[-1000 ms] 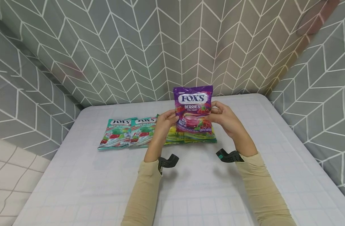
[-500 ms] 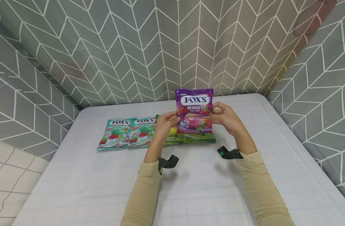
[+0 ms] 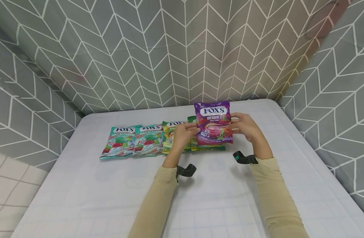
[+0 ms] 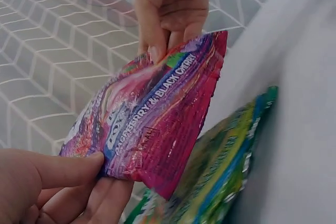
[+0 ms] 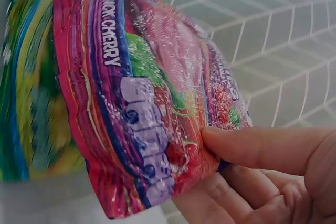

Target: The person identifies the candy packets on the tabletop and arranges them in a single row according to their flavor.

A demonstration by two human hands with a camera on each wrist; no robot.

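Note:
A purple bag of berries candy (image 3: pixel 214 124) is held up between both hands, its printed front toward the head camera. My left hand (image 3: pixel 183 137) pinches its left edge, thumb in front and fingers behind, as the left wrist view shows. At the right edge my right hand (image 3: pixel 247 127) pinches it the same way, its thumb (image 5: pixel 252 148) pressing the front. Behind and below the purple bag lies a green and yellow candy bag (image 3: pixel 207 147), mostly covered by it. Another yellow-green bag (image 3: pixel 167 138) lies partly hidden behind my left hand.
Two teal mint candy bags, the outer one (image 3: pixel 119 142) and the inner one (image 3: pixel 148 140), lie overlapping at the left of the row. All rest on a white-covered table (image 3: pixel 110 198). A grey patterned curtain (image 3: pixel 170 49) hangs behind the table's far edge.
Both hands have carried the purple candy bag to the right and lower, toward the table. More of the yellow-green bags now shows beside the left hand.

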